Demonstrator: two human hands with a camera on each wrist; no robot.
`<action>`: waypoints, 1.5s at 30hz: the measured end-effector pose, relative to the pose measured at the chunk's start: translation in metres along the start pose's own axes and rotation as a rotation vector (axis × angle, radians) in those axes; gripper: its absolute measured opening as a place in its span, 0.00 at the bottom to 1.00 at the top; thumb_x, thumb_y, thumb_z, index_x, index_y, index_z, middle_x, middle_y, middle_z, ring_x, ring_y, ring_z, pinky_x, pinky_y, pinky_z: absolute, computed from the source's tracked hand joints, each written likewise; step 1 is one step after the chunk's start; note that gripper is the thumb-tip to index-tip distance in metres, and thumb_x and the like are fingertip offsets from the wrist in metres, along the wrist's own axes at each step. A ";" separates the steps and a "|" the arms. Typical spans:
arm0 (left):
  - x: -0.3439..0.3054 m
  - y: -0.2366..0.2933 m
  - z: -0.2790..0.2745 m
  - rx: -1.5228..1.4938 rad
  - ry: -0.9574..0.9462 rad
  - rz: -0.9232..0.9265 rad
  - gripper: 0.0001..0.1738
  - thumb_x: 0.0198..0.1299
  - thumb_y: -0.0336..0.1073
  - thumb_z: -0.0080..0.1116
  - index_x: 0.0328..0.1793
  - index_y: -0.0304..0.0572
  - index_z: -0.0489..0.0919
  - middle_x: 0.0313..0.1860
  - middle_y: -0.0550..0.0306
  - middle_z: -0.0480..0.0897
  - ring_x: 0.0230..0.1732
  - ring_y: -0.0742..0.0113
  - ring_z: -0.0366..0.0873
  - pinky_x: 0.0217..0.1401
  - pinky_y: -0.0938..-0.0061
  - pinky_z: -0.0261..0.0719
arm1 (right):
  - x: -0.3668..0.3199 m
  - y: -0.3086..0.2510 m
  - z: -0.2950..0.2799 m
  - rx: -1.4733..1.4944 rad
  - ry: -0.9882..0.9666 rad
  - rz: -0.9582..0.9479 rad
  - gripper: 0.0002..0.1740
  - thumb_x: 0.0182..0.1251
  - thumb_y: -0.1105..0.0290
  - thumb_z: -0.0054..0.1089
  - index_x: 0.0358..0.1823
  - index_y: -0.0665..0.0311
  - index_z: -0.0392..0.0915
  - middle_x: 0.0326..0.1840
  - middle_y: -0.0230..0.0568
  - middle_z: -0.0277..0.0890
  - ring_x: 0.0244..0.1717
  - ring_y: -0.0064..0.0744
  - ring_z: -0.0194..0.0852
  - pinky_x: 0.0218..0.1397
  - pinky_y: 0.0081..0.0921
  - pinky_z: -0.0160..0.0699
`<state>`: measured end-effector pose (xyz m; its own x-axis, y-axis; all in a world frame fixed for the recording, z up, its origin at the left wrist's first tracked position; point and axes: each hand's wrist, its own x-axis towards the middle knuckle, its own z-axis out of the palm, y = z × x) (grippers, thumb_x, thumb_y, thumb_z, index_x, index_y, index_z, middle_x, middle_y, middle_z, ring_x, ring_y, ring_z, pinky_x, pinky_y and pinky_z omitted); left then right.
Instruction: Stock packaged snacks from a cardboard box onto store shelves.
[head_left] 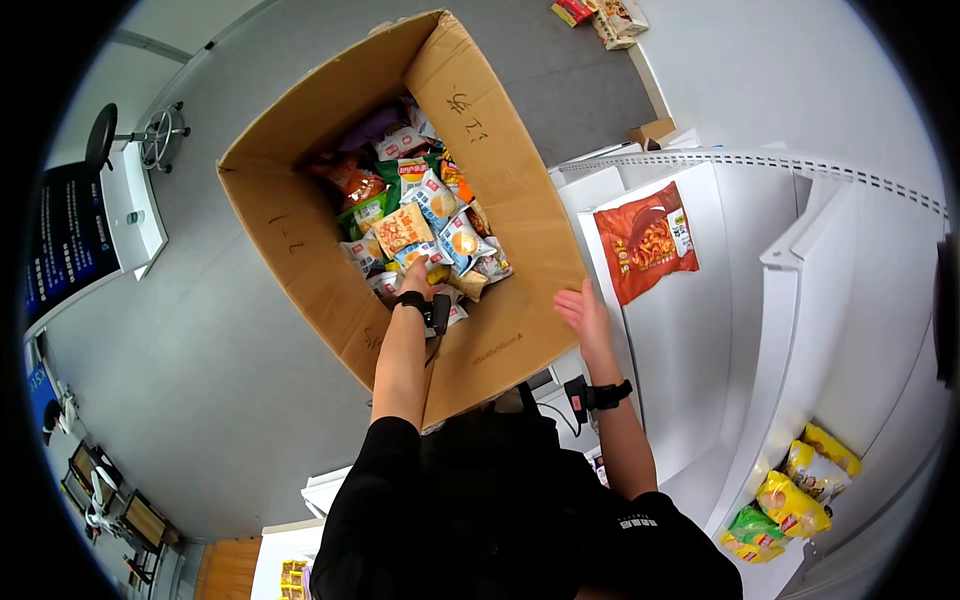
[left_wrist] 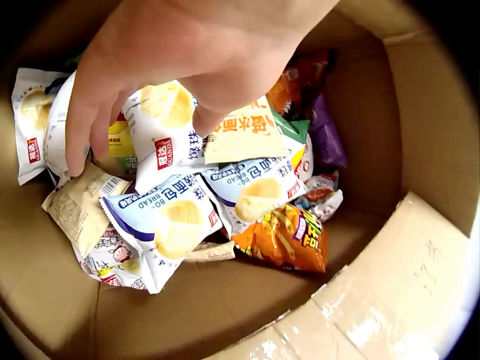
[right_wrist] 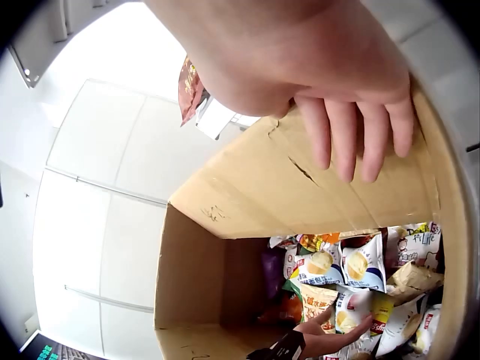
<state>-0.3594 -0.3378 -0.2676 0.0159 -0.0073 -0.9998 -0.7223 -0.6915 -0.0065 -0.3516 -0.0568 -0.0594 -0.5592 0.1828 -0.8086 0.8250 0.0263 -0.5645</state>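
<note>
In the box [head_left: 285,215], a bread packet [left_wrist: 166,146] is part-hidden beneath the left hand [head_left: 420,282], fingers spread apart; by the right wall [head_left: 500,180], the right hand's [head_left: 588,322] fingers are held straight, contact unclear.

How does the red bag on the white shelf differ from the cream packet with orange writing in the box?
The red bag is strongly colored with a food picture; the cream packet is pale with orange writing. The red bag looks larger than the cream packet. The red bag lies on the white shelf; the cream packet sits among other packets in the cardboard box. Both are printed packages.
</note>
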 end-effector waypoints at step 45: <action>-0.148 -0.028 -0.037 0.367 -0.691 0.275 0.22 0.56 0.42 0.64 0.53 0.39 0.73 0.41 0.56 0.83 0.35 0.66 0.82 0.37 0.70 0.82 | -0.064 0.018 0.022 0.156 -0.112 -0.189 0.28 0.69 0.49 0.47 0.54 0.68 0.72 0.50 0.45 0.78 0.50 0.33 0.76 0.52 0.28 0.73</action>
<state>-0.3159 -0.3436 -0.1192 -0.5361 0.3863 -0.7506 -0.8200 -0.4496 0.3543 -0.3029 -0.0897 -0.0208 -0.7149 0.0786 -0.6948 0.6872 -0.1040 -0.7190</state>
